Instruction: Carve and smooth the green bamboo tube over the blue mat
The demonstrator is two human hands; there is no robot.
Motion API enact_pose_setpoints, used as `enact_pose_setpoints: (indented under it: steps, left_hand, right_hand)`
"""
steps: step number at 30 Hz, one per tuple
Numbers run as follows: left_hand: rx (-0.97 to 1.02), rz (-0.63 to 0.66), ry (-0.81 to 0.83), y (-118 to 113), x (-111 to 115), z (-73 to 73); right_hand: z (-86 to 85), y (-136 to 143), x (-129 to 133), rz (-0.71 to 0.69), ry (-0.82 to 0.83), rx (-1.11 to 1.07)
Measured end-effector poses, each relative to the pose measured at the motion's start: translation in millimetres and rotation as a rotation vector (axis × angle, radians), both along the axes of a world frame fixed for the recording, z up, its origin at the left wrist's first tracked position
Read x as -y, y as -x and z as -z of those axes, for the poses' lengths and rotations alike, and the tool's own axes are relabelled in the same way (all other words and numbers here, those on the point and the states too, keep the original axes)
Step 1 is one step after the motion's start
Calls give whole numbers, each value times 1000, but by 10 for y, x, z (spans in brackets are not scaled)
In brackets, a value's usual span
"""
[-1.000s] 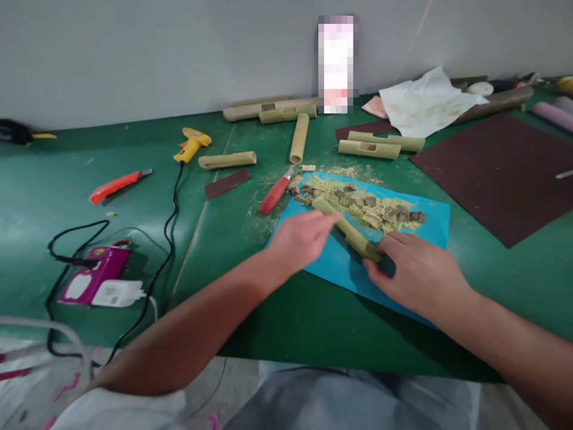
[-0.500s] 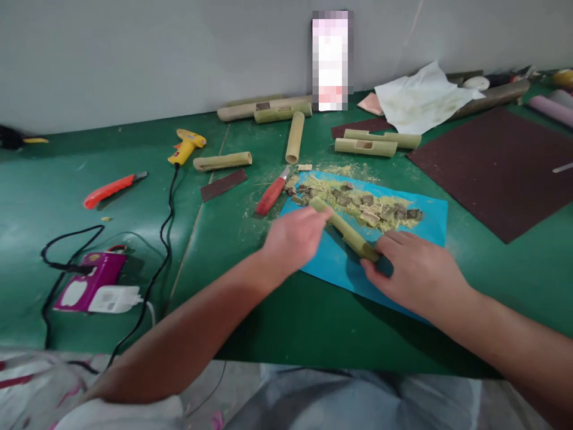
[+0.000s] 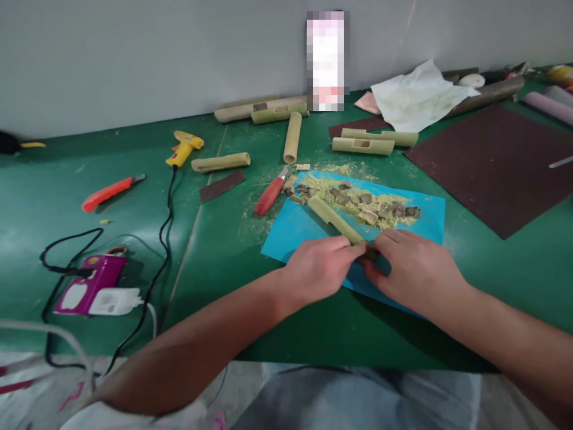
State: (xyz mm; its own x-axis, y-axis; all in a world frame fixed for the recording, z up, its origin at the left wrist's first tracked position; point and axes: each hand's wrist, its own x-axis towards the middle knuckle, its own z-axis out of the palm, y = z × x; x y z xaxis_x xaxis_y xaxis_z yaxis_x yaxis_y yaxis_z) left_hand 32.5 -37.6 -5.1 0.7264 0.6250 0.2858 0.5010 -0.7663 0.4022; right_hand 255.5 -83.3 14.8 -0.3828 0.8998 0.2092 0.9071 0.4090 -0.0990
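Note:
A green bamboo tube (image 3: 336, 219) with a notch cut in its side lies slantwise over the blue sheet (image 3: 286, 230). My left hand (image 3: 323, 266) is closed at the tube's near end, its fingertips close against the other hand. My right hand (image 3: 414, 263) grips the same end from the right. Something dark shows between the hands, but I cannot make out what it is. Behind the tube, bamboo chips and shavings (image 3: 367, 206) cover the upper part of the sheet. A red-handled knife (image 3: 271, 194) rests at the sheet's left.
Several cut bamboo pieces (image 3: 363, 146) lie at the back. To the right is a dark brown sheet (image 3: 496, 170). On the left are a yellow glue gun (image 3: 182, 149), an orange utility knife (image 3: 110, 194) and a purple power strip (image 3: 92, 283) with cables.
My left hand has slid down from the tube's far end to its near end, beside my right hand. The far part of the tube is now uncovered. My right hand has barely moved.

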Motion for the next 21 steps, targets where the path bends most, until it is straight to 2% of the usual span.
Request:
enact_pose_setpoints:
  steps: [1,5,6,7,10,12,13,17,19,21]
  left_hand:
    - [7,-36,-15,29,-43,11]
    - [60,-333,-139,233,-345,62]
    - [70,-362,-145,245,-367,66]
    - [77,-345,-132,230,-350,66]
    - [67,-115,-15,90,-167,49]
    - [45,-22,32,44,-113,41]
    - [43,-40,22,61,-138,41]
    - [123,-277,-101,224,-350,47]
    - [134,-248,-136,207,-301,42]
    - [64,-71,-110,117,-153,34]
  right_hand:
    - [5,-5,3,-1,-15,3]
    - [12,-15,12,-12,-53,14]
    - [15,-16,15,-19,-59,14]
    - [19,-18,16,-25,-62,14]
    - [38,-23,20,-36,-50,9]
    - [48,-24,20,-39,-46,7]
    - [49,-24,19,-38,-50,9]
    - [35,-20,15,-34,-81,16]
    - [28,-22,13,-34,-82,21]
    - [27,-25,13,-42,-78,20]
